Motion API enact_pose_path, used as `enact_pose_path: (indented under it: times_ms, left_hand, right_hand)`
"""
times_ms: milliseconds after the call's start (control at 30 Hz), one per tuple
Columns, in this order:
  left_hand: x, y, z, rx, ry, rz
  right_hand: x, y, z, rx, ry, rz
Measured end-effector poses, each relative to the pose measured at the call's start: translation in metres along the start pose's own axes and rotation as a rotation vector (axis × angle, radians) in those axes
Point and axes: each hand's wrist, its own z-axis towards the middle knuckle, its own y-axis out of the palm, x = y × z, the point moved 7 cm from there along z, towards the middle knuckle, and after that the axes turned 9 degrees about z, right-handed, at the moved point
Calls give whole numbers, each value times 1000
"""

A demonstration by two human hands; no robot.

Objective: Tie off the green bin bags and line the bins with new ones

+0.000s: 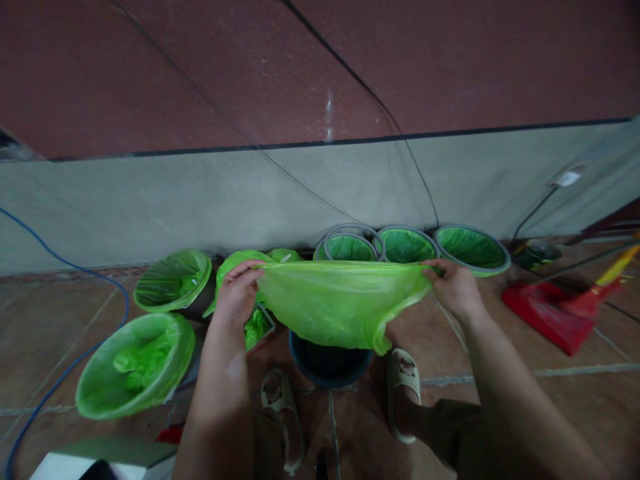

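A bright green plastic bag (340,300) is stretched wide between my two hands, its top edge pulled nearly straight. My left hand (241,290) pinches one upper corner, and my right hand (453,287) grips the opposite corner. The lower part of the bag hangs loose and droops at its right end. Below and partly behind it, a dark blue round bin (330,367) stands on the floor between my feet; the bag hides much of its rim.
Green-lined bins (85,393) stand at the left, with bunched green bags inside. Along the wall are more lined bins (505,257) and loose grey rings (380,243). A red dustpan (550,317) lies at right. A blue cable (125,303) crosses the tiled floor.
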Motion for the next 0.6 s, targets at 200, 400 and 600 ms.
enact_pose_path:
  times_ms: [200, 400, 600]
  left_hand:
    - [1, -11, 5, 105, 24, -119]
    - [-8, -24, 9, 268, 5, -53]
    - [10, -53, 2, 719, 289, 256]
  right_hand:
    - [-15, -1, -2, 23, -165, -48]
    - [-32, -4, -9, -64, -126, 504]
    - [-55, 4, -22, -169, 33, 1004]
